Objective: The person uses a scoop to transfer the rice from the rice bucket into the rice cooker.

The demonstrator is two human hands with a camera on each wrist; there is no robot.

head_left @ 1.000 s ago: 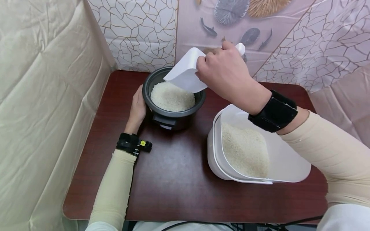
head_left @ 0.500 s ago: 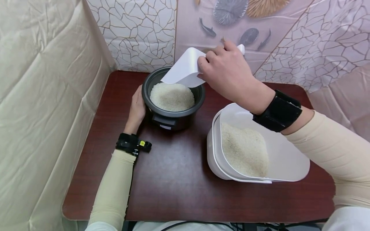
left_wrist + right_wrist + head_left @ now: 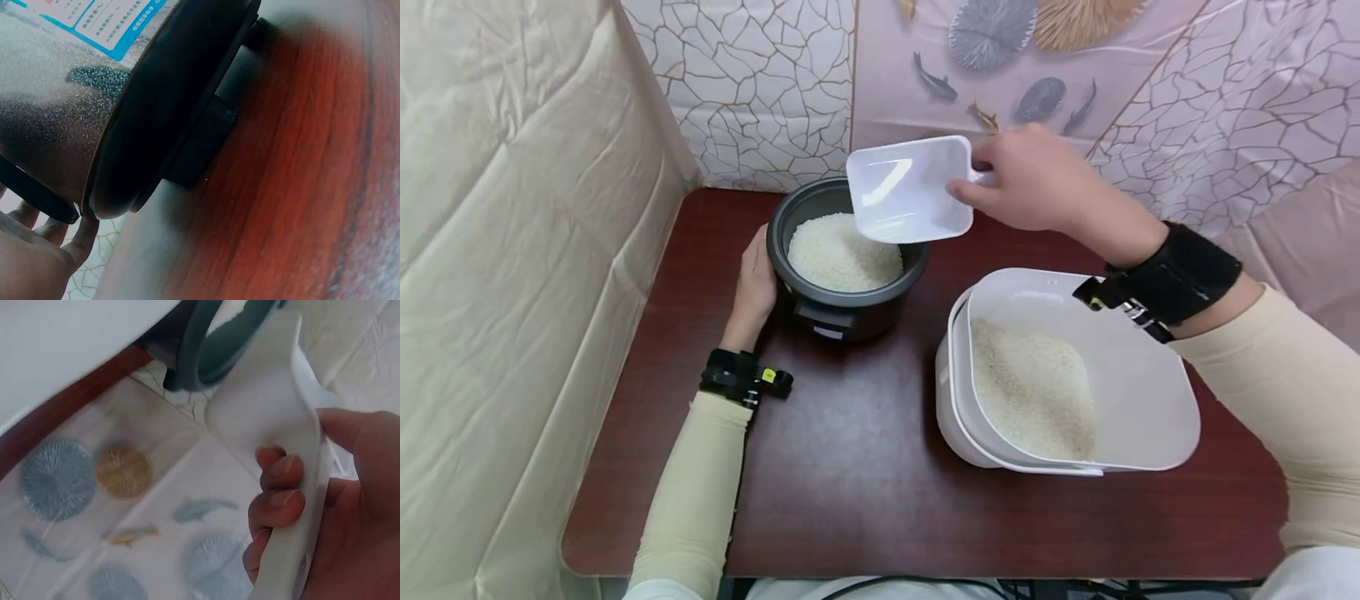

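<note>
with right hand, grips white scoop by its handle, upper middle of the frame, above right rim of black cooker heaped with rice; with left hand, holds cooker's left side. lower right, on reddish table, white bin.

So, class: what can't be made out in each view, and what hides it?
Head: part of the rim of the pot, behind the scoop.
Head: fingertips of the left hand, behind the pot.
Right wrist: the end of the handle, cut off by the bottom edge.
Head: most of the handle, covered by the right hand.
Left wrist: upper part of the label, cut off by the top edge.
</note>
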